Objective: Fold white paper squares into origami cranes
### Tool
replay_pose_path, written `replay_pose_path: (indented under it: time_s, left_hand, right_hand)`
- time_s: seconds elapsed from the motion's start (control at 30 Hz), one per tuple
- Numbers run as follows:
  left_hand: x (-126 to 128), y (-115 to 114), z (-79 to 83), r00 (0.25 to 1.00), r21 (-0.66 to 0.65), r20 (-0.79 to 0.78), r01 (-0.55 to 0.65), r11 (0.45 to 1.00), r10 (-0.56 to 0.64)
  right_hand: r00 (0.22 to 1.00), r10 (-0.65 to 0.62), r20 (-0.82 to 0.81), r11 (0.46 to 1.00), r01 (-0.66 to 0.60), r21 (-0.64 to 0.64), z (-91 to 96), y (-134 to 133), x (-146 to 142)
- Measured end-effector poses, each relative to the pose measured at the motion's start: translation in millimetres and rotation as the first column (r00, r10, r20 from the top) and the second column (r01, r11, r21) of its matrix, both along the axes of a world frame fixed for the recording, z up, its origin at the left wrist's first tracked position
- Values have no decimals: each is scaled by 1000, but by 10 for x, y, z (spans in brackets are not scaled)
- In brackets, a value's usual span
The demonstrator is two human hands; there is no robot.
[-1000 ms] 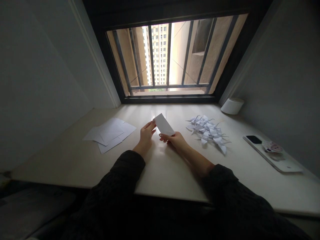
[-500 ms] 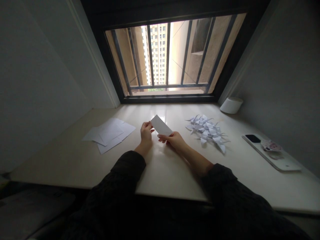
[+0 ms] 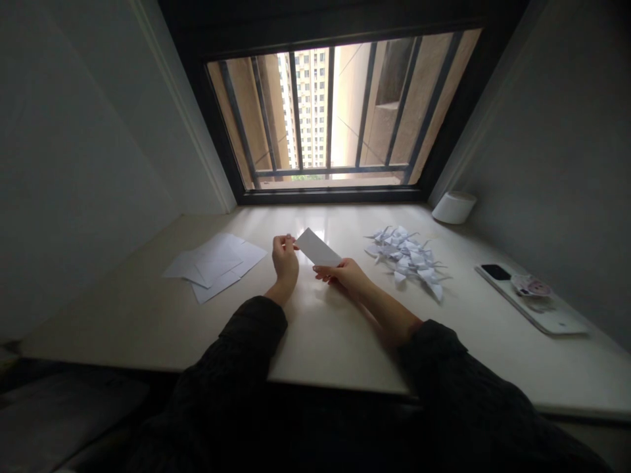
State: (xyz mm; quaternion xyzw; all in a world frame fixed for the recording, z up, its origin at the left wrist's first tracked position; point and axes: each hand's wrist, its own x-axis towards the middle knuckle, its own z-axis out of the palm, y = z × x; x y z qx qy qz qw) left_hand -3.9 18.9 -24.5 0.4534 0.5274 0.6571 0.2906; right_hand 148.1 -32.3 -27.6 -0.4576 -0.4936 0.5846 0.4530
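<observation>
A white rectangular piece of paper (image 3: 319, 248) is held slantwise above the table, between my two hands. My right hand (image 3: 342, 272) pinches its lower right edge, thumb on top and fingers beneath. At the paper's left corner is my left hand (image 3: 284, 257), its fingers curled and the tips at the edge; their exact contact is hard to see. Whether the paper is folded in layers cannot be made out. Loose white sheets (image 3: 217, 263) lie overlapping to the left. On the right sits a heap of folded paper cranes (image 3: 409, 256).
A phone (image 3: 530, 302) with a round grip on its back lies at the right of the pale tabletop (image 3: 335, 348). Near the right wall stands a white cylindrical object (image 3: 454, 207). Behind the table is a barred window (image 3: 328, 190).
My left hand has shifted slightly left, and its thumb has come back from the paper's face to the corner. My right hand and the paper have barely moved.
</observation>
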Motion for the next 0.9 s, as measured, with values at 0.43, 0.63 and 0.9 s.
replay_pose_path:
  time_s: [0.43, 0.63, 0.9]
  left_hand:
    - [56, -237, 175, 953, 74, -251, 193, 978, -169]
    - [165, -240, 118, 832, -199, 7, 545, 815, -555]
    - [176, -290, 233, 847, -144, 135, 531, 835, -515]
  right_hand:
    - [950, -247, 190, 963, 220, 154, 10, 54, 101]
    - [674, -514, 531, 802, 157, 576, 43, -5, 132]
    - [682, -423, 597, 795, -37, 606, 43, -18, 129]
